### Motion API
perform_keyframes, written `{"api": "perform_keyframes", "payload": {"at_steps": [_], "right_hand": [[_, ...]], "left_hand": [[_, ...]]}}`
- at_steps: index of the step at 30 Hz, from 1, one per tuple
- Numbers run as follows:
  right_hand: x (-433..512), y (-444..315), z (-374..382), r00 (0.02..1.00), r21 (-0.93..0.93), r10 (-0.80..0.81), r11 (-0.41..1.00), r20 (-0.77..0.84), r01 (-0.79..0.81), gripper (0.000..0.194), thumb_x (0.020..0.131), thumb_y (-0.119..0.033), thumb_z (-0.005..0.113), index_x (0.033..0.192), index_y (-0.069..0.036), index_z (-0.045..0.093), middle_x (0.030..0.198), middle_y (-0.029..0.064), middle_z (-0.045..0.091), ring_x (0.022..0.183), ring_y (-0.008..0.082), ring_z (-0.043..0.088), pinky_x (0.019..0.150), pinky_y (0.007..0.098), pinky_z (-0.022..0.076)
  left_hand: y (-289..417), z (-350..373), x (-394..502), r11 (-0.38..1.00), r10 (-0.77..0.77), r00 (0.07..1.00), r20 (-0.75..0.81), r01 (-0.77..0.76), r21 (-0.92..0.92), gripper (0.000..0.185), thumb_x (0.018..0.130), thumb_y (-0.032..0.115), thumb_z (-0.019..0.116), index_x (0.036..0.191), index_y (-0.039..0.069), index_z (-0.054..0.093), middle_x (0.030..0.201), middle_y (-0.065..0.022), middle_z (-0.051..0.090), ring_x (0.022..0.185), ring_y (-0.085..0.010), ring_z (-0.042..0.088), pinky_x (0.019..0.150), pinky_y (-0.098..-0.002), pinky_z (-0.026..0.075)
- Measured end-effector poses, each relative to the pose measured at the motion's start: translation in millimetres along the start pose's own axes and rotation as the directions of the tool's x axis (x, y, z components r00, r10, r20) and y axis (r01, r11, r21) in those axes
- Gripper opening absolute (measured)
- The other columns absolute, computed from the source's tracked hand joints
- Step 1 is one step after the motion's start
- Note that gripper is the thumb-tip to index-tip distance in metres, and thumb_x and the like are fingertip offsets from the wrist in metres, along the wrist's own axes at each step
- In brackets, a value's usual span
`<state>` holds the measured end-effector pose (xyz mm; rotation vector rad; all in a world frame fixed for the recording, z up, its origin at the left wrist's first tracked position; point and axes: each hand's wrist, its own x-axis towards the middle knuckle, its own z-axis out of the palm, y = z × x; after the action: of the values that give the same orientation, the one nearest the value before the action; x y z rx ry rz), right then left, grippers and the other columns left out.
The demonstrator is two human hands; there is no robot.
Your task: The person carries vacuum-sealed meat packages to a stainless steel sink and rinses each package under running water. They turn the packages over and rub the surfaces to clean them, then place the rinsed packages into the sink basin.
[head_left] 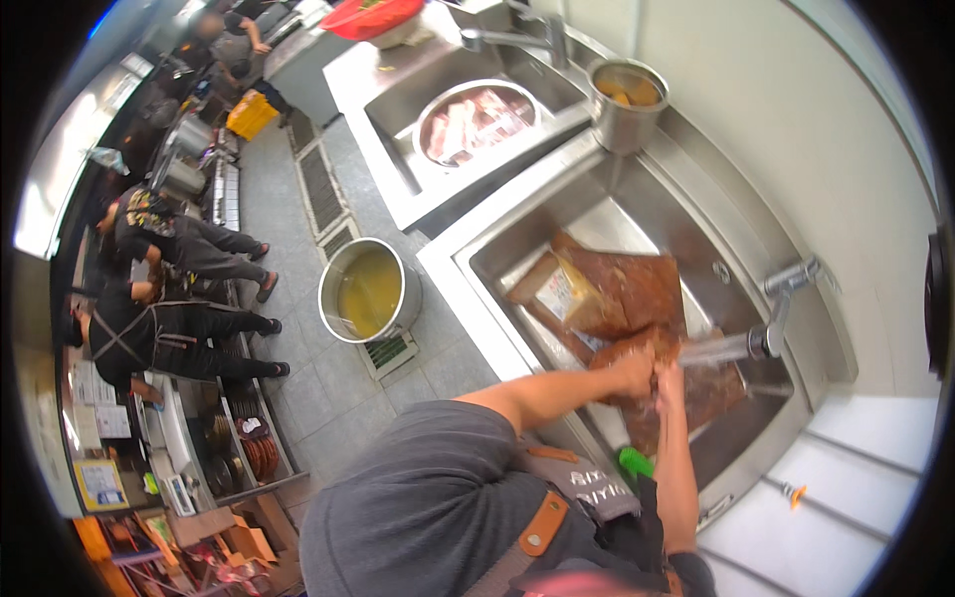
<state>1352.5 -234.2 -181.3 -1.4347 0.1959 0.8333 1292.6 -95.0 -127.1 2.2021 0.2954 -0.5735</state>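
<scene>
My left hand and my right hand are close together over the stainless-steel sink. Both grip the end of a plastic bag of reddish-brown contents, just beside the water stream. That water runs from a chrome faucet on the right. Beyond my hands lies a larger bag of similar contents, with a white label bearing writing. Another brown bag rests under the stream. The exact finger grip is blurred.
A second sink holds a bowl of pale raw meat. A metal pot stands at the sink corner. On the floor is a large pot of yellowish liquid. Co-workers stand at the left counter. A bright green object is near my apron.
</scene>
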Motion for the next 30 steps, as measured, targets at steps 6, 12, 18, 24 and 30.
{"api": "perform_keyframes", "payload": {"at_steps": [6, 12, 18, 24, 30], "right_hand": [[-67, -23, -49, 0.994, -0.347, 0.102, 0.934, 0.048, -0.079, 0.033, 0.104, -0.035, 0.068, 0.124, -0.009, 0.072, 0.112, 0.0022, 0.075, 0.093, 0.0118, 0.066, 0.079, 0.0275, 0.0489], [-155, -47, -66, 1.0, -0.191, 0.015, 0.982, 0.019, -0.011, 0.042, 0.105, -0.038, 0.067, 0.132, -0.005, 0.072, 0.121, 0.0082, 0.077, 0.103, 0.0152, 0.072, 0.082, 0.0279, 0.0533], [-219, -12, -98, 0.984, -0.027, -0.082, 0.997, -0.156, 0.079, 0.037, 0.106, -0.034, 0.066, 0.125, -0.003, 0.073, 0.116, 0.0097, 0.078, 0.099, 0.0183, 0.074, 0.084, 0.0323, 0.0549], [-207, 36, -111, 0.941, -0.018, 0.119, 0.991, -0.317, -0.131, 0.029, 0.108, -0.026, 0.061, 0.12, -0.004, 0.075, 0.108, 0.0073, 0.078, 0.091, 0.0169, 0.074, 0.075, 0.0292, 0.0531], [-194, 18, -64, 0.955, -0.08, 0.046, 0.994, -0.293, -0.073, 0.028, 0.108, -0.027, 0.061, 0.117, -0.004, 0.075, 0.104, 0.006, 0.078, 0.088, 0.0145, 0.074, 0.073, 0.0276, 0.0525]], "left_hand": [[-17, 49, 38, 0.974, -0.138, 0.987, -0.079, 0.121, -0.194, 0.046, 0.077, 0.023, 0.08, 0.112, -0.006, 0.073, 0.109, -0.0301, 0.075, 0.107, -0.0436, 0.074, 0.089, -0.0507, 0.06], [-26, 19, 50, 0.986, -0.156, 0.957, -0.243, 0.139, -0.088, 0.025, 0.084, 0.03, 0.078, 0.085, 0.006, 0.083, 0.092, -0.0172, 0.079, 0.089, -0.033, 0.076, 0.081, -0.0478, 0.06], [14, -84, -51, 0.976, -0.093, 0.937, -0.335, 0.019, -0.219, 0.019, 0.092, 0.021, 0.081, 0.095, 0.003, 0.077, 0.082, -0.0113, 0.074, 0.069, -0.0186, 0.07, 0.06, -0.036, 0.057], [94, -182, -137, 0.824, -0.059, 0.971, -0.23, -0.083, -0.561, 0.014, 0.092, 0.014, 0.079, 0.1, 0.002, 0.08, 0.075, -0.0098, 0.071, 0.063, -0.0169, 0.067, 0.059, -0.0353, 0.055], [46, -330, -190, 0.173, 0.171, 0.833, -0.526, -0.551, -0.817, 0.026, 0.097, 0.009, 0.071, 0.121, 0.0, 0.07, 0.108, -0.0109, 0.074, 0.091, -0.0217, 0.072, 0.077, -0.0381, 0.059]]}}
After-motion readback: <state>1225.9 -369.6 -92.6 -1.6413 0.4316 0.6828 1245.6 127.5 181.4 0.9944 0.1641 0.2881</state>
